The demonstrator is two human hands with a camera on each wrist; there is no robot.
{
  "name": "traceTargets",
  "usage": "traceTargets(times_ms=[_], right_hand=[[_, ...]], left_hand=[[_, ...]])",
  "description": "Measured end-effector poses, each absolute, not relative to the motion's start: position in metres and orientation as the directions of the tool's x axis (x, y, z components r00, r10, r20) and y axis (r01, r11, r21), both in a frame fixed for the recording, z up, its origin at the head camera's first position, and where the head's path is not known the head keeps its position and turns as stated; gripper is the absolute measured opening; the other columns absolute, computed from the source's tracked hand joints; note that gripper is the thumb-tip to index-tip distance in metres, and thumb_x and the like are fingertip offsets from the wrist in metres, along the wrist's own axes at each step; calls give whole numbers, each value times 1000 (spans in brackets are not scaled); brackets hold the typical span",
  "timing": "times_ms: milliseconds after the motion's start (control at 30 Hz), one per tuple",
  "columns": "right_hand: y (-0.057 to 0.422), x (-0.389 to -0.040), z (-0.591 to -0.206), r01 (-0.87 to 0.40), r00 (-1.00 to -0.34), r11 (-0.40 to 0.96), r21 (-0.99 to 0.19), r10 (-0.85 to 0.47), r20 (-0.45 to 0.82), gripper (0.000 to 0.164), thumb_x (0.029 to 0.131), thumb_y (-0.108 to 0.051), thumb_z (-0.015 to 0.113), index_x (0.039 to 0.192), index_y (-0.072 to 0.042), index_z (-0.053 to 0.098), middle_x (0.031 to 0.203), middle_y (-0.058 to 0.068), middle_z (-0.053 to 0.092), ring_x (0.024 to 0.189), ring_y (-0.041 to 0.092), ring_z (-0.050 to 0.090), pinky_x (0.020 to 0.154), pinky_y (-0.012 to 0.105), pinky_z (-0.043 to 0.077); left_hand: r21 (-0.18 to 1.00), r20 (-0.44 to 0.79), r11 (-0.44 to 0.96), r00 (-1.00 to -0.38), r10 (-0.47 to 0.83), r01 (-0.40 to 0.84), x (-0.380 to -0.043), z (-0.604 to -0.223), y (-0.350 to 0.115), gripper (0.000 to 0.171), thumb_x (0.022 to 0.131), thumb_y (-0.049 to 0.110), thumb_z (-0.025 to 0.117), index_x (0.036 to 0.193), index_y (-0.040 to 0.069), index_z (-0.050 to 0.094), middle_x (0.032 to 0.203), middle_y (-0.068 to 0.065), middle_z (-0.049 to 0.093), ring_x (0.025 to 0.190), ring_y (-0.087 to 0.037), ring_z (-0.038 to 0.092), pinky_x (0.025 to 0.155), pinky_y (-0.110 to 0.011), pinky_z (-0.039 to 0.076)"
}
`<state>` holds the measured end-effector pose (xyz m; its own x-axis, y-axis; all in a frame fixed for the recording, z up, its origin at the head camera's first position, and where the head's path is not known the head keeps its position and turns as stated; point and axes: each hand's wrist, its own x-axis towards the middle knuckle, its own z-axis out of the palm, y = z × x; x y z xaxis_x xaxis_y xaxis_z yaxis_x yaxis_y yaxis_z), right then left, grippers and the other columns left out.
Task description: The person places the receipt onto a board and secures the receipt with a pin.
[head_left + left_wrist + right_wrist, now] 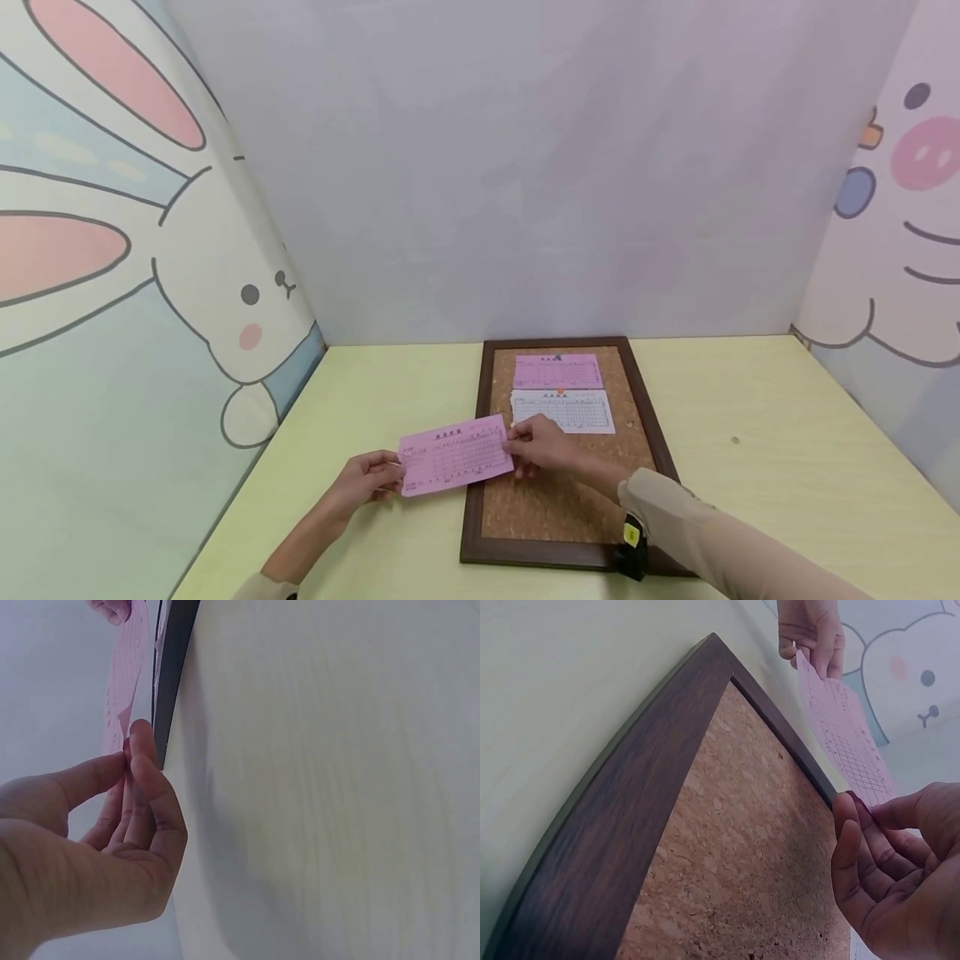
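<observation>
Both hands hold a pink printed form up by its two short ends, over the left edge of a cork board. The left hand pinches its left end between thumb and fingers. At the right end, the right hand pinches the paper the same way, above the cork. Another pink form is pinned at the top of the board with a dark green pin. Below it hangs a white form with an orange pin; the right hand partly covers its lower left corner.
The board's dark wooden frame lies on a pale yellow table. A grey-white wall rises behind, with cartoon panels on both sides. A small round spot shows on the table at right. The right wrist wears a black strapped device.
</observation>
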<state>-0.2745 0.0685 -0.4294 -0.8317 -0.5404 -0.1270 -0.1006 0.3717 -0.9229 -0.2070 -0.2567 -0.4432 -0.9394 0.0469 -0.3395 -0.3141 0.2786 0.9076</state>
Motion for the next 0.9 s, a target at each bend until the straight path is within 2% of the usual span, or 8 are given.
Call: traceTargets(times_ms=[233, 567, 900], right_hand=[[69, -276, -430, -86, -838, 388, -918, -527, -144, 17, 101, -8, 62, 92, 2, 72, 68, 12, 70, 53, 8, 63, 49, 19, 47], [73, -275, -427, -106, -841, 396, -912, -525, -130, 16, 100, -7, 62, 90, 3, 72, 67, 14, 70, 52, 7, 61, 48, 19, 47], [79, -273, -426, -92, -851, 383, -919, -510, -128, 17, 99, -7, 63, 87, 2, 70, 63, 7, 67, 52, 9, 62, 48, 21, 47]], left_hand=[[913, -332, 274, -941, 63, -304, -209, -446, -257, 31, 99, 16, 66, 121, -5, 61, 87, 3, 73, 81, -11, 67, 71, -25, 54], [913, -335, 271, -940, 66, -306, -209, -442, -253, 32, 99, 16, 66, 122, -5, 61, 88, 3, 74, 81, -11, 68, 72, -25, 55], [915, -329, 279, -939, 103, -290, -208, -438, -249, 33, 99, 17, 66, 123, -6, 60, 89, 3, 75, 81, -12, 69, 72, -25, 55]])
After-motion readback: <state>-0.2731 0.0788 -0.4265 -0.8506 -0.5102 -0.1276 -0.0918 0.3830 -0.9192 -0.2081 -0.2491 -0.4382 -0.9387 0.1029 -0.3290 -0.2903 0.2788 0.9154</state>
